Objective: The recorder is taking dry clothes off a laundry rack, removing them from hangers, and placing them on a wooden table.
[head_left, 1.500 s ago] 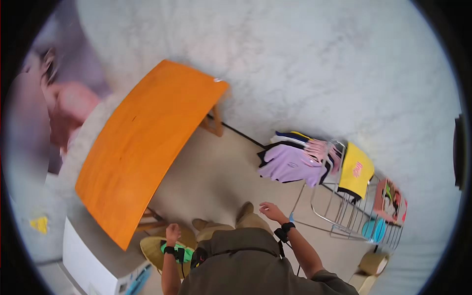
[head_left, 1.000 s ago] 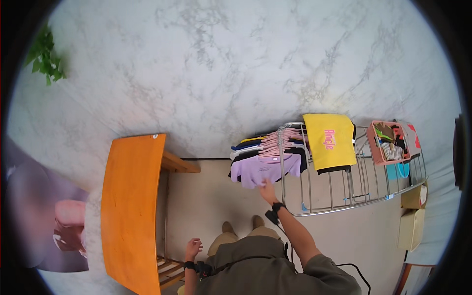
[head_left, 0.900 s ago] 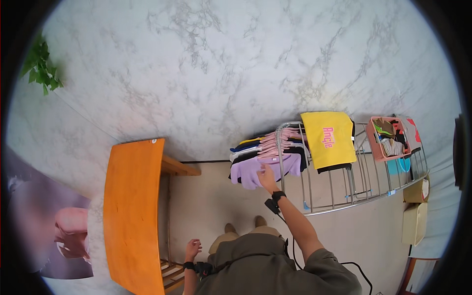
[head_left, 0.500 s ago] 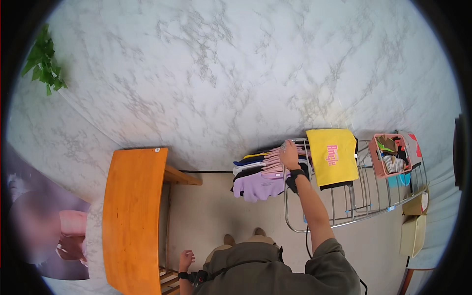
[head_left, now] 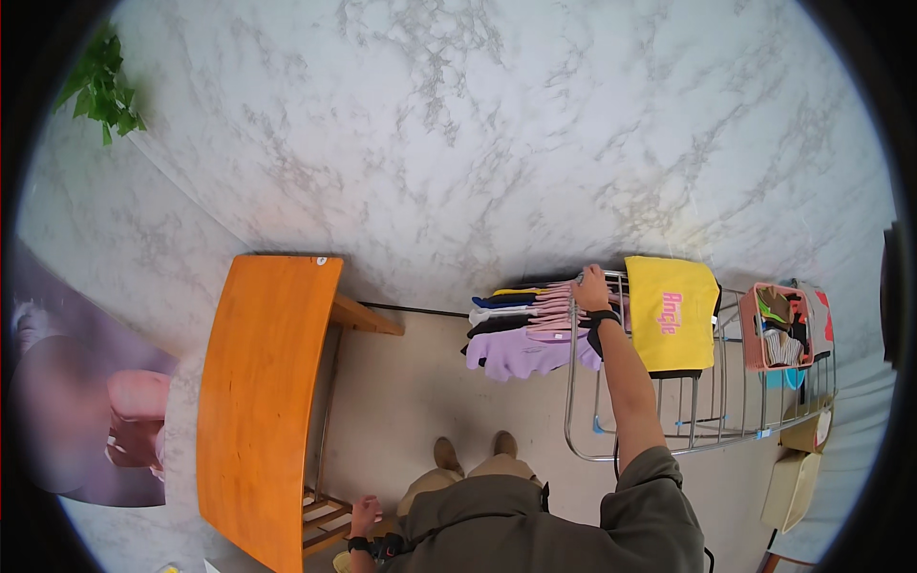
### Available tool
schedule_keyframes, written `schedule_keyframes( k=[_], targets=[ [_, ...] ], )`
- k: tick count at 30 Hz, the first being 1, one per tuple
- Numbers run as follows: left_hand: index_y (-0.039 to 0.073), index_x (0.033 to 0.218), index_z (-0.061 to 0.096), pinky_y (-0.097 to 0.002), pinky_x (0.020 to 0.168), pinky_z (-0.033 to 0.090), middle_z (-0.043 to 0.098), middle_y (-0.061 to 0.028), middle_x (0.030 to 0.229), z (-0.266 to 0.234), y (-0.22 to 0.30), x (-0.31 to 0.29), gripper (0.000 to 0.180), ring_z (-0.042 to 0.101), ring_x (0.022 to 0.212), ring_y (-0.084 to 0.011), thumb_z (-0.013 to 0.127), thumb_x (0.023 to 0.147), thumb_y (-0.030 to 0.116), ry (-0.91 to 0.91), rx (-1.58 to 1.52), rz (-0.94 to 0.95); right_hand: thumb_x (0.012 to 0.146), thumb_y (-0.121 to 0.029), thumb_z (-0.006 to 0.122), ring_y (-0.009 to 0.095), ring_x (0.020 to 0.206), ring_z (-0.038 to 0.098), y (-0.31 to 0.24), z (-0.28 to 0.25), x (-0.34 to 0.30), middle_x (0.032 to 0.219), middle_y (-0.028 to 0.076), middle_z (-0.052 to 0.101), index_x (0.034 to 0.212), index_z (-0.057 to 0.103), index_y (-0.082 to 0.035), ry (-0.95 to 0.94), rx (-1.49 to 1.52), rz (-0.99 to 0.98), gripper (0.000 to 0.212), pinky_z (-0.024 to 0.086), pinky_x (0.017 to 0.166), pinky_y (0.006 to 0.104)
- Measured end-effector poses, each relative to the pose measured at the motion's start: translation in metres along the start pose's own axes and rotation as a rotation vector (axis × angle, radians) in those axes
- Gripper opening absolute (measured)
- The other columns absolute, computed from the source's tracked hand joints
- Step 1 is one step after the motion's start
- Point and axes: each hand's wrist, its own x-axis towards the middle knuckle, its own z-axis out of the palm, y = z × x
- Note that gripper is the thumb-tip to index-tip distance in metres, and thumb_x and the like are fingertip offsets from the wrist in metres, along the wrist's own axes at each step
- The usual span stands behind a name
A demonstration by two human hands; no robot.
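Note:
My right hand reaches forward to the far left corner of a metal drying rack, its fingers closed round the rail. Just beside it, pink hangers hang in a row and carry several garments. A lilac top is nearest me, with black, white, blue and yellow pieces behind. Over the rack's bars lies a yellow cloth with pink lettering. My left hand hangs low at my side near the wooden table; its fingers are loosely bent and nothing is in them.
A pink basket of small clothes sits on the rack's right part, with a grey and red cloth beside it. Beige bins stand at the far right by a curtain. A marbled wall rises behind the rack.
The rack, clothes and table have shifted to the right and slightly up in the picture. My right hand stays at the same rack corner; my left hand still hangs at my side.

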Motion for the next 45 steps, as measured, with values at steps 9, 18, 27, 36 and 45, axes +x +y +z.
schedule_keyframes(
  k=[9,18,27,36,45],
  targets=[
    [0.000,0.105,0.056,-0.0282,0.055,0.053,0.061,-0.0106,0.084,0.011,-0.001,0.012,0.026,0.061,0.065,-0.0161,0.053,0.083,0.011,0.018,-0.051,0.057,0.060,-0.027,0.071,0.036,0.103,0.045,-0.021,-0.016,-0.004,0.105,0.019,0.048,0.095,0.057,0.003,-0.176,-0.017,0.029,0.049,0.042,0.087,0.0425],
    [0.000,0.108,0.054,-0.0276,0.057,0.052,0.061,-0.0096,0.086,0.010,0.007,0.021,0.027,0.061,0.068,-0.0160,0.051,0.086,0.015,-0.036,0.054,0.080,0.059,-0.027,0.073,0.036,0.104,0.045,-0.020,-0.011,-0.018,0.105,0.020,0.049,0.101,0.057,0.003,-0.231,0.098,0.087,0.054,0.040,0.091,0.0402],
    [0.002,0.108,0.055,-0.0288,0.056,0.053,0.061,-0.0110,0.086,0.009,0.016,0.026,0.028,0.063,0.073,-0.0182,0.055,0.083,0.014,-0.050,0.054,0.083,0.048,-0.014,0.075,0.038,0.103,0.044,-0.013,-0.019,-0.039,0.107,0.020,0.048,0.106,0.055,0.001,-0.338,0.172,-0.031,0.063,0.039,0.091,0.0414],
    [0.001,0.110,0.052,-0.0289,0.061,0.053,0.059,-0.0112,0.088,-0.005,0.031,0.037,0.028,0.062,0.077,-0.0183,0.051,0.086,0.016,-0.072,0.060,0.106,0.045,-0.009,0.075,0.037,0.101,0.044,-0.019,-0.022,-0.063,0.103,0.018,0.047,0.107,0.052,-0.002,-0.348,0.131,-0.077,0.067,0.040,0.089,0.0414],
    [0.003,0.106,0.055,-0.0284,0.055,0.051,0.061,-0.0107,0.085,-0.005,0.028,0.055,0.023,0.062,0.072,-0.0179,0.052,0.086,0.013,-0.113,0.079,0.174,0.045,-0.010,0.077,0.035,0.102,0.045,-0.026,-0.037,-0.090,0.104,0.017,0.046,0.107,0.052,-0.002,-0.326,0.218,-0.102,0.067,0.040,0.089,0.0393]
  ],
)
